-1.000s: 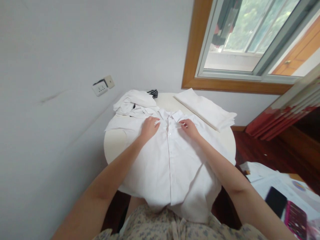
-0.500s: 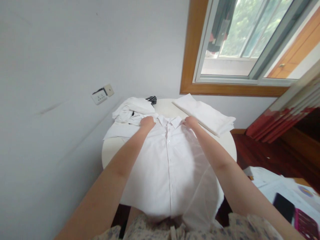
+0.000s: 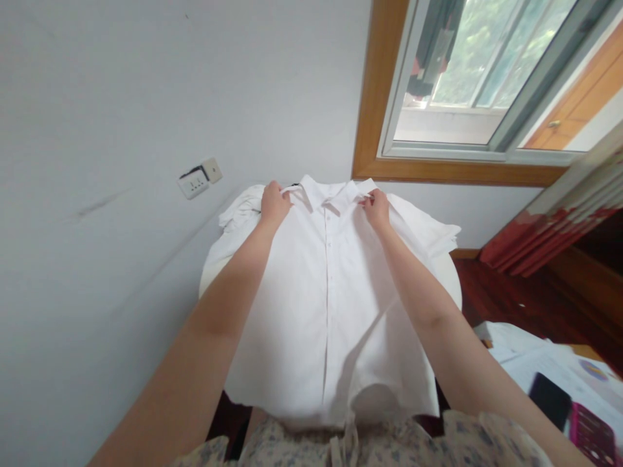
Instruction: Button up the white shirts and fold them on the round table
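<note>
A white button-front shirt [image 3: 296, 292] is spread before me, its collar toward the wall and its hem hanging over the near table edge. My left hand [image 3: 275, 202] is closed on the shirt's left shoulder. On the opposite shoulder, beside the collar, my right hand [image 3: 376, 206] pinches the fabric. The collar end is raised above the round white table [image 3: 450, 275], with the cloth pulled taut between my hands. A fold runs across the shirt's lower right part.
Crumpled white clothing [image 3: 241, 206] lies at the table's back left. A folded white cloth [image 3: 426, 227] is at the back right. The wall with a socket [image 3: 193, 183] borders the left side. At lower right are papers [image 3: 530, 357], a black phone [image 3: 549, 400] and a pink-edged item [image 3: 594, 436].
Both hands have moved up and toward the wall, slightly farther apart, lifting the shirt's collar end. The shirt now covers more of the crumpled clothing and part of the folded cloth.
</note>
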The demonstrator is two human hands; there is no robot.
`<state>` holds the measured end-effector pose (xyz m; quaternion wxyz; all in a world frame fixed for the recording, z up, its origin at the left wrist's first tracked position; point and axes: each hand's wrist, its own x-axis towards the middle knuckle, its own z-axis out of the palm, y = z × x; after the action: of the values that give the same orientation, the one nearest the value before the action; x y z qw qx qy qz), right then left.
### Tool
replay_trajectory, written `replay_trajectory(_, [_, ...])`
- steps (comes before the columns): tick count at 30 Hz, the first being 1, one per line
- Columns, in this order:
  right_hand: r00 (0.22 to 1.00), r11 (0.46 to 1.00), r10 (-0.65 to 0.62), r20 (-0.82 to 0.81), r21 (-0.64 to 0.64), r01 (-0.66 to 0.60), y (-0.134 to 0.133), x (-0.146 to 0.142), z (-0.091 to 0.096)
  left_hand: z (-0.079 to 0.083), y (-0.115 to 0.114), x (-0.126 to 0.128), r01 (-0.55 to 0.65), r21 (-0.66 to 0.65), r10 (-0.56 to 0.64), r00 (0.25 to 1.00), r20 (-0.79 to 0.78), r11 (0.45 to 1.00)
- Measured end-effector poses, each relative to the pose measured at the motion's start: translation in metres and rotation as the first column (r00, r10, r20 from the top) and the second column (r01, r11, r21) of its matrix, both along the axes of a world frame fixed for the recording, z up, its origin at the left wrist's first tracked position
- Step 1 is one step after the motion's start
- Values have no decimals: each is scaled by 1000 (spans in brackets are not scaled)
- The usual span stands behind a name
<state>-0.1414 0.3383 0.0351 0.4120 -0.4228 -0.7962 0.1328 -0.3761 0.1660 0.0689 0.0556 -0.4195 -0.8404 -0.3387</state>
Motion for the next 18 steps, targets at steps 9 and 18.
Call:
replay_trajectory(9, [898, 981, 193, 395, -95, -169, -39, -5, -41, -63, -19, 53, 76, -74, -96, 939, -329, 994])
replay_trajectory(18, [774, 973, 228, 591, -115, -200, -122, -3, -86, -125, -41, 96, 203, -362, -306, 917, -255, 910])
